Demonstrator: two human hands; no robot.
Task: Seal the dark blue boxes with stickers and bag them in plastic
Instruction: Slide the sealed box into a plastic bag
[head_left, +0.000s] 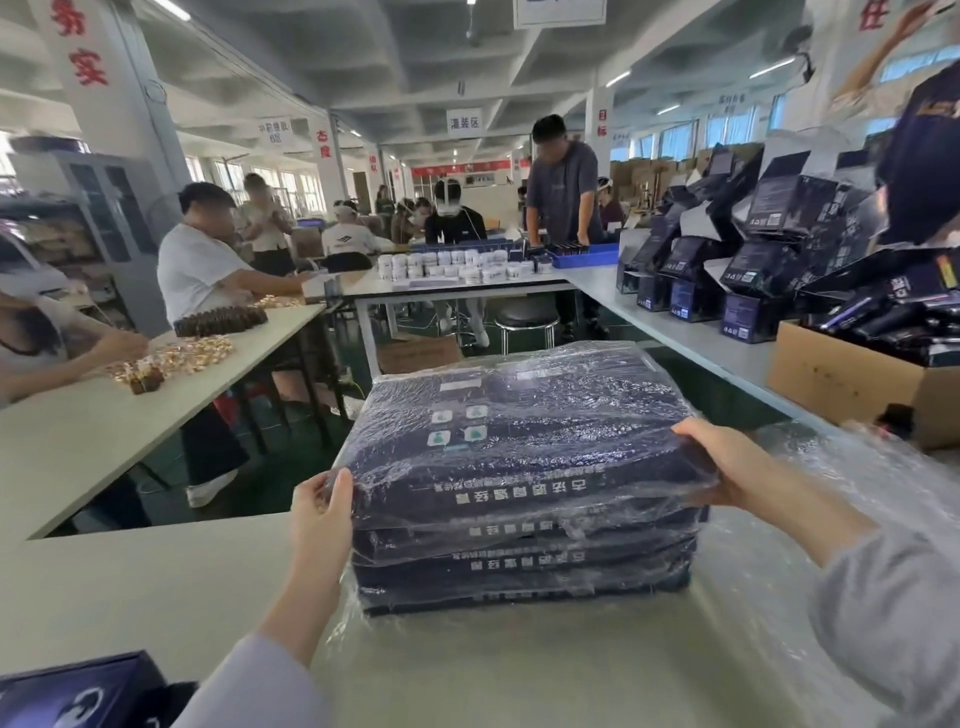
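— What is found nearest?
— A grey left sleeve is seen at 7 o'clock and a right sleeve at 4 o'clock. A dark box is cut off by the frame at 8 o'clock.
— Where are the task's boxes placed?
— A stack of dark blue boxes, each clear-bagged, is set at the centre, on the table. The top box is laid askew on it.
— How is it gripped?
— Its near left corner is grasped by the left hand, thumb laid on top, fingers curled at the side. Its near right corner is grasped by the right hand, thumb on top, fingers tucked beneath. Whether the box is lifted clear cannot be told.
— And around it?
— Loose plastic is spread at 3 o'clock. A carton and a pile of small dark boxes are seen at 2 o'clock. Workers are seen from 9 to 12 o'clock.
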